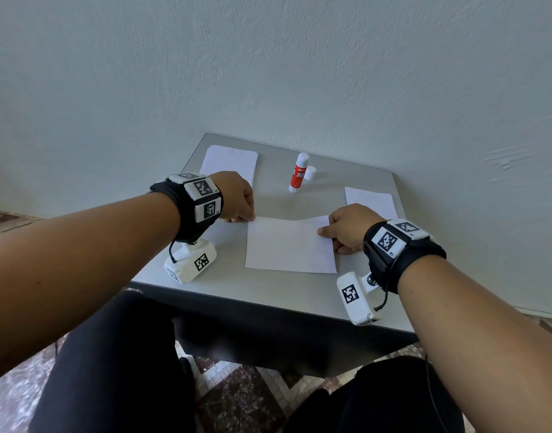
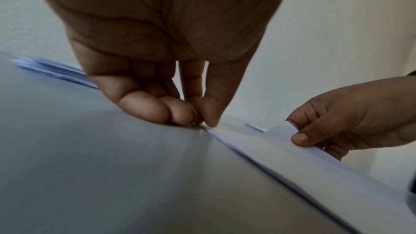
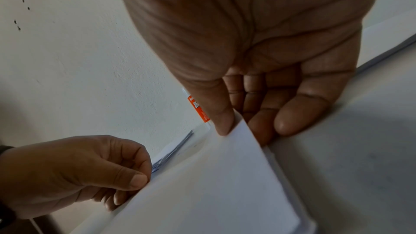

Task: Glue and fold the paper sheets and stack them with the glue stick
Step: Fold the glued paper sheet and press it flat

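A white paper sheet lies folded over on the grey table, its upper flap slightly raised at the far edge. My left hand pinches the sheet's far left corner between thumb and fingers. My right hand pinches the far right corner, thumb on top, fingers under the flap. A red glue stick stands uncapped behind the sheet, its white cap beside it. The same stick's orange label shows past my right thumb.
A stack of white sheets lies at the table's far left corner. A smaller pile of paper sits at the far right, behind my right hand. The wall rises directly behind the table. My knees are below the front edge.
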